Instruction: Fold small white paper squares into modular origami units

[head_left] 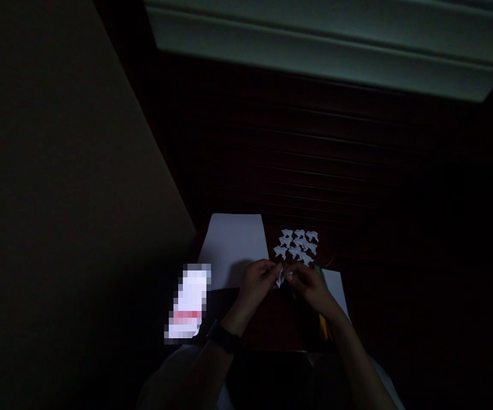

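My left hand [258,279], with a dark watch on its wrist, is closed, thumb and fingers pinching a small piece of folded white paper [279,278]. Close on its right, my right hand [308,283] is closed too, its fingertips at the paper's other side with a bit of white showing between them. Dim light and the fingers hide much of the paper's shape. Just beyond both hands, several small folded paper figures [286,241] with pointed ends lie grouped in rough rows on the dark reddish table [267,330].
A stack of white paper [233,242] lies at the table's left. On the right are another white sheet [336,287] and a yellow object [323,327], partly behind my right forearm. A bright blurred-out screen [189,302] glows at left. A pale wall [71,142] rises beyond it.
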The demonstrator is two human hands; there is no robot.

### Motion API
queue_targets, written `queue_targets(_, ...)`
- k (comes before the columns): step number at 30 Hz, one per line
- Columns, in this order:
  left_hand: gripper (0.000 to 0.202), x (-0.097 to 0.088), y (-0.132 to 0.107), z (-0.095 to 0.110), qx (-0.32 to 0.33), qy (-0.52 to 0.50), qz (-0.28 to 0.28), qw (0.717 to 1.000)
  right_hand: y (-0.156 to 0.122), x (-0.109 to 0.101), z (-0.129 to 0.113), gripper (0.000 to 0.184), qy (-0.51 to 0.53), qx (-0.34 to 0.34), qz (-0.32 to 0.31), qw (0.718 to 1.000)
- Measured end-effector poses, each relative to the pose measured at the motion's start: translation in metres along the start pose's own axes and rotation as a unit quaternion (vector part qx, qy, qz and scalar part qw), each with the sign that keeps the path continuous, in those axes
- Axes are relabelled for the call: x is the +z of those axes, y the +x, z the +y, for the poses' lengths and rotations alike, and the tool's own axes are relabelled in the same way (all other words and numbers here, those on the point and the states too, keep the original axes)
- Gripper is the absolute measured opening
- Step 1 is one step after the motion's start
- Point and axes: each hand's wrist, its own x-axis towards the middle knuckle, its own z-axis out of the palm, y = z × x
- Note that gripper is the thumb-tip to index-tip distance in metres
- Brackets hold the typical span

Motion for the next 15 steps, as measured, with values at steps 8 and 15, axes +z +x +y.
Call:
queue_targets(8,0.029,0.0,0.001,-0.008,0.026,0.035,-0.007,0.999,-0.001,0.003,0.002,0.022,0.02,0.033,-0.023,0.999)
queue_targets(15,0.031,0.002,0.003,-0.016,0.011,0.048,0.004,0.999,-0.002,0.005,-0.006,0.021,0.012,0.052,-0.012,0.999)
